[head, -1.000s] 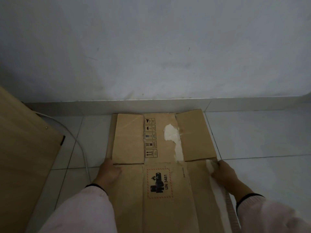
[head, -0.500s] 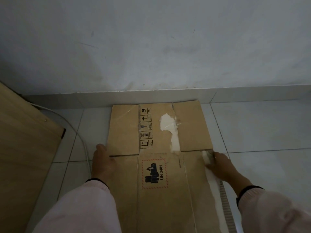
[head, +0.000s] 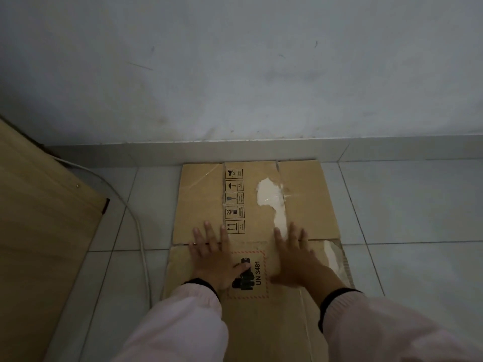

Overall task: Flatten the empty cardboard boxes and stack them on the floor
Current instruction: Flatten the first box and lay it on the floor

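Observation:
A flattened brown cardboard box (head: 201, 202) lies on the tiled floor, its far edge against the skirting. It carries a column of handling symbols, a red-bordered UN 3481 label and a torn white patch. My left hand (head: 213, 254) lies flat on it with fingers spread, across the crease between the flaps and the body, thumb on the label. My right hand (head: 294, 254) presses flat beside it, fingers straight, just below the torn patch. Both palms rest on the cardboard and hold nothing.
A wooden panel (head: 39, 244) stands at the left. A white cable (head: 138, 231) runs along the floor between the panel and the box. The grey wall (head: 235, 74) rises right behind the box. Bare floor tiles (head: 418, 205) spread out to the right.
Both hands have moved from the side edges of the box inward to its middle and now lie flat on top. The box sits closer to the wall.

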